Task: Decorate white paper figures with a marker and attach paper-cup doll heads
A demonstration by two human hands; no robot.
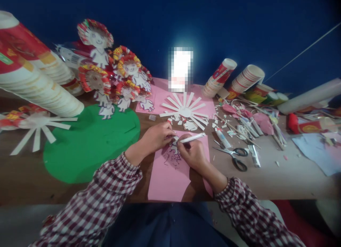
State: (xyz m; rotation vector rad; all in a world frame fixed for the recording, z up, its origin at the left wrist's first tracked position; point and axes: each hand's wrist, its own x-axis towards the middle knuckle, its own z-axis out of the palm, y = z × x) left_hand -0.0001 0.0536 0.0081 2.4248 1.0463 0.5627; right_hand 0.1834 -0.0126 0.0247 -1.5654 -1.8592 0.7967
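My right hand [194,153] is closed round a white marker pen [195,137], its tip end down by a small white paper cutout [175,147]. With its fingertips pinched, my left hand [157,136] holds that cutout against a pink sheet of paper [166,185]. Dark scribbled lines mark the pink sheet below the cutout. Just beyond the hands lies a white paper cup cut into spread strips [185,111], with little drawn cutouts beside it. How much of the cutout the fingers cover I cannot tell.
Left are a green paper shape [90,151], finished paper figures [99,76] and tall cup stacks [39,80]. On the right lie scissors [236,156], a glue tube [223,138], paper scraps and more cup stacks [246,80]. A blue wall [133,20] stands behind.
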